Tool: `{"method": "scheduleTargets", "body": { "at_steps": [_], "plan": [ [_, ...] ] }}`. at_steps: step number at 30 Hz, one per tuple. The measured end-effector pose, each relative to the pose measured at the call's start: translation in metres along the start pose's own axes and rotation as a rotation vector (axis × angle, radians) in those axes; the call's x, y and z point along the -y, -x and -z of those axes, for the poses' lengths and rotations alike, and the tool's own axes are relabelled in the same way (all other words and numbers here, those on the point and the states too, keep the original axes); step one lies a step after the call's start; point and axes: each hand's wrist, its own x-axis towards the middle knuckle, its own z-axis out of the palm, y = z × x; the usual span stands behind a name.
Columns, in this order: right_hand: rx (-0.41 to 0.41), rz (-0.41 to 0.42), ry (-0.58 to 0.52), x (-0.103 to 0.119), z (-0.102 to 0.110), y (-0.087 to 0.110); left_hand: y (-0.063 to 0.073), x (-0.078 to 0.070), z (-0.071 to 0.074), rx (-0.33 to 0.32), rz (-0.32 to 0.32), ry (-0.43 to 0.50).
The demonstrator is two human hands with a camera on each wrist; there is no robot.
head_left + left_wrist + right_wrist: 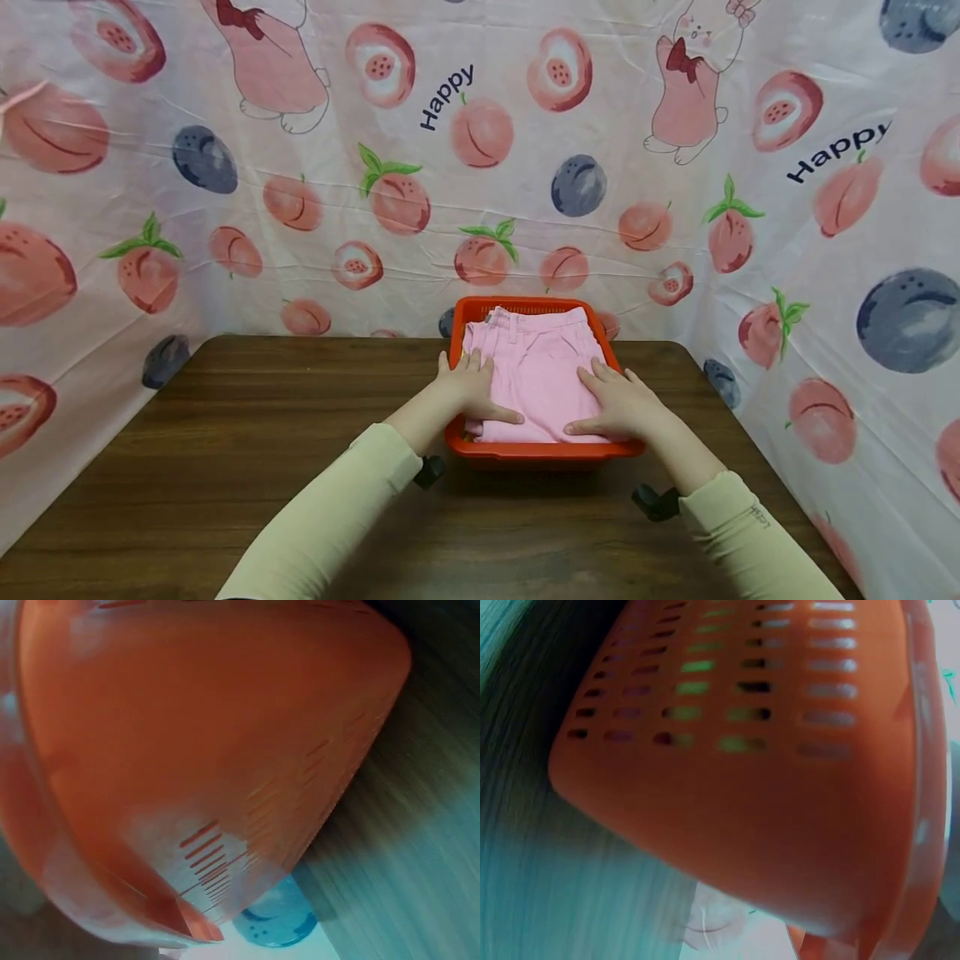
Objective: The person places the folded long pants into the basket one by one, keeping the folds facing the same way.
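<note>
Folded pink pants (536,375), waistband toward the far side, lie in an orange-red plastic basket (543,451). On the left edge of the pants rests my left hand (468,387), its fingers spread and its thumb stretched across the cloth. Opposite it, my right hand (611,402) presses flat on the right edge, fingers extended toward the far rim. The left wrist view is filled by the basket's outer wall (195,735). Through the slots of the basket side (727,802) in the right wrist view, bits of green and dark stuff show; what they are is unclear.
The basket stands on a dark brown wooden table (300,417), near its far edge. A fruit-and-rabbit printed curtain (480,192) hangs behind the table and along both sides. A black wrist mount (656,502) sits below the right wrist.
</note>
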Motion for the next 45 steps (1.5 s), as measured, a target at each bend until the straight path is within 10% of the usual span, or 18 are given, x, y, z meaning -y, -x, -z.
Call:
{"method": "scheduleTargets", "body": {
  "at_steps": [17, 27, 36, 45],
  "plan": [
    [-0.05, -0.014, -0.088, 0.001, -0.005, 0.001, -0.004, -0.007, -0.013, -0.056, 0.012, -0.061],
    [-0.096, 0.041, -0.162, -0.006, -0.006, 0.009, -0.001, 0.007, -0.006, -0.042, -0.084, 0.071],
    [-0.06, 0.097, -0.187, -0.012, 0.014, 0.008, 0.002, 0.011, 0.016, 0.021, -0.144, 0.096],
    [-0.115, 0.126, -0.134, -0.001, 0.053, -0.013, -0.01, 0.006, 0.044, -0.079, -0.123, 0.033]
  ]
}}
